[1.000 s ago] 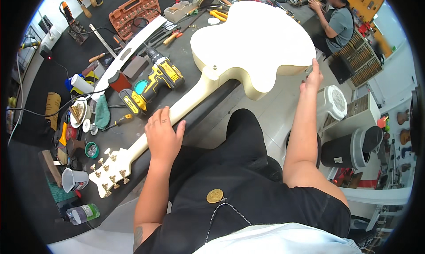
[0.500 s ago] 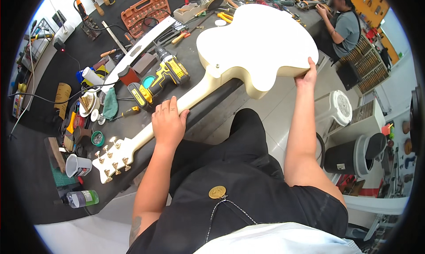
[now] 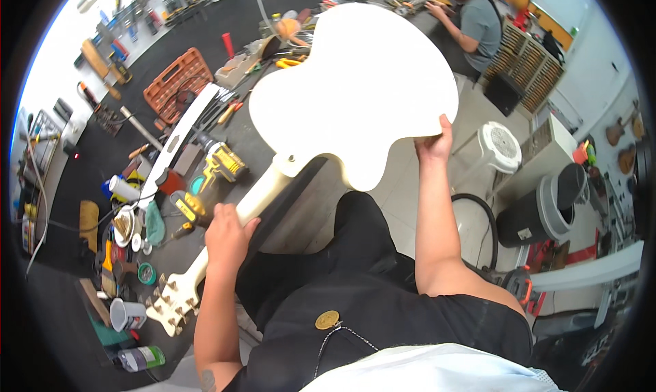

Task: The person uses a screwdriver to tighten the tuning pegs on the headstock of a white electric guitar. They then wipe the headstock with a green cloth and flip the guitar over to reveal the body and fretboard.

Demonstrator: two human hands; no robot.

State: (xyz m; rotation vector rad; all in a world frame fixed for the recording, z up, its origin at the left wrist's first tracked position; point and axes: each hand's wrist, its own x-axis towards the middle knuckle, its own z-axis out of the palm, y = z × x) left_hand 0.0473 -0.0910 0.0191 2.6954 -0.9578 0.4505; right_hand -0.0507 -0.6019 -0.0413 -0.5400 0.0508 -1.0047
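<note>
A white electric guitar [image 3: 362, 84] lies across both my hands with its plain back facing me. My left hand [image 3: 227, 235] is wrapped around the cream neck, not far above the headstock [image 3: 175, 303] with its metal tuners. My right hand [image 3: 437, 139] grips the rim of the body at its right side; some of those fingers are hidden beneath it. Beside the neck, on the dark workbench [image 3: 263, 218], rests a yellow and black cordless drill [image 3: 225, 163], partly hidden by my left hand's side of the neck.
An orange tool case [image 3: 179, 77], a green cloth [image 3: 154, 224], a plastic cup [image 3: 128, 315] and a bottle [image 3: 141, 358] are on the bench. A white stool [image 3: 499, 146] and black bin [image 3: 529, 218] stand to the right. Another person [image 3: 478, 26] sits farther back.
The view has swung, so bench and room sit differently in it. The guitar has tilted, showing its back more squarely and less of its side edge. Both hands keep their hold.
</note>
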